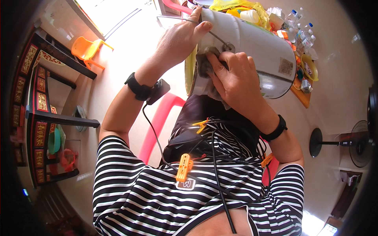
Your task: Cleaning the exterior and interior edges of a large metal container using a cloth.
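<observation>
A white metal pail (260, 50) lies tilted on its side across the lap, its mouth facing left and showing a yellowish inner rim. Its wire handle (217, 37) joins the wall at a round metal ear. My left hand (184, 38) grips the pail at the mouth's upper edge, by the wire handle; some of its fingers are hidden. My right hand (236, 73) presses a crumpled grey cloth (206, 60) against the pail's side, close to the rim and below the ear. Part of the cloth hangs under the right hand.
Plastic bottles (305, 37), a white cup (249, 16) and a yellow bag (236, 4) crowd behind the pail. A pink chair (161, 124) is under me. Cables (217, 165) cross my front. At right stands a fan (358, 144); at left, an orange chair (85, 50) and carved dark furniture (41, 100).
</observation>
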